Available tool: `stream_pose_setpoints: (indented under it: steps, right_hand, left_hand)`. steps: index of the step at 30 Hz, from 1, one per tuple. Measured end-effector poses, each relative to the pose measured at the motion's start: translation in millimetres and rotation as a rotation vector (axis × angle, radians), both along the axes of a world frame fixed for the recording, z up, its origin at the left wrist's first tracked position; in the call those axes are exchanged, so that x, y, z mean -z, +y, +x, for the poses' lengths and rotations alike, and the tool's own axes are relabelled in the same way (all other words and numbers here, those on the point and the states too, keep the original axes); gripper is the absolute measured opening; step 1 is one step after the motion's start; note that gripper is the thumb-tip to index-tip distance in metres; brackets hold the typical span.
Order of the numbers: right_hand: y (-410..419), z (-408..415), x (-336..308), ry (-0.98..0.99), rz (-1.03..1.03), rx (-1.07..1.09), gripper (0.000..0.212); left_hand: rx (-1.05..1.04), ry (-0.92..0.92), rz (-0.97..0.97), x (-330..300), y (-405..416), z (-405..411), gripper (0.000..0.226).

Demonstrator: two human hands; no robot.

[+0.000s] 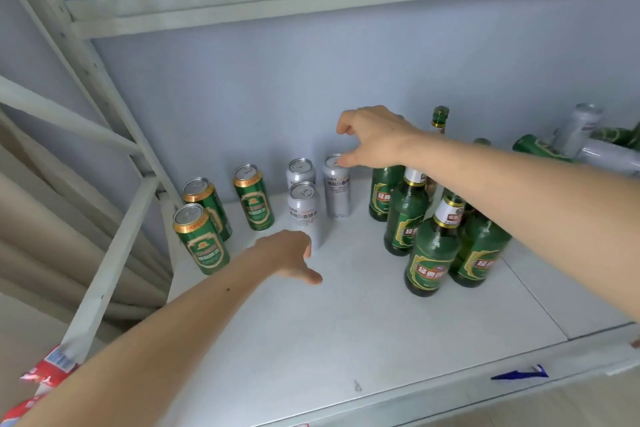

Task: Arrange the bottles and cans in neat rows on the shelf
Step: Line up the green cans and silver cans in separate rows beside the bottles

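Shelf: white board (363, 315) in a pale metal frame, and all the drinks stand toward its back.
Green cans: three upright on the left, front one (201, 239), one behind it (204, 198), a third (254, 198) further right.
Silver cans: three in the middle, a short one at the back (300, 172), another in front of it (304, 204), and a taller one (336, 187) just to their right.
Green bottles: a cluster standing upright at right, nearest one (433, 250) in front; all capped, contents too dark to tell.
Far right pile: bottles and silver cans lying tumbled (581, 142) at the back corner.
Left hand: low over the shelf (291, 255), right before the front silver can, fingers curled loosely, thumb out, holding nothing.
Right hand: up over the tall silver can (370, 139), fingers spread and bent, thumb tip at the can's rim, gripping nothing.
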State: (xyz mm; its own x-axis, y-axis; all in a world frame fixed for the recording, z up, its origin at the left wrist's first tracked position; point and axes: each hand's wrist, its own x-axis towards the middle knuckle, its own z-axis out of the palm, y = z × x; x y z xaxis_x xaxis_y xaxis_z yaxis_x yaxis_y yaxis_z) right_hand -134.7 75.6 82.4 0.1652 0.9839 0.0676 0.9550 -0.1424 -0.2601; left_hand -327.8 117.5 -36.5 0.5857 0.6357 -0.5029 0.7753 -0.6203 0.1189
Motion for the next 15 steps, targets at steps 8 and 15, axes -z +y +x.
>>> stream_pose_setpoints:
  steps: [8, 15]
  right_hand:
    - [-91.9, 92.0, -63.3, 0.039, 0.182, 0.055, 0.05]
    - [-183.1, 199.2, -77.8, 0.011, 0.227, 0.156, 0.046]
  left_hand:
    - [0.301, -0.082, -0.022, -123.4, -91.1, 99.3, 0.038]
    - [0.334, -0.261, 0.115, -200.5, -155.8, 188.5, 0.038]
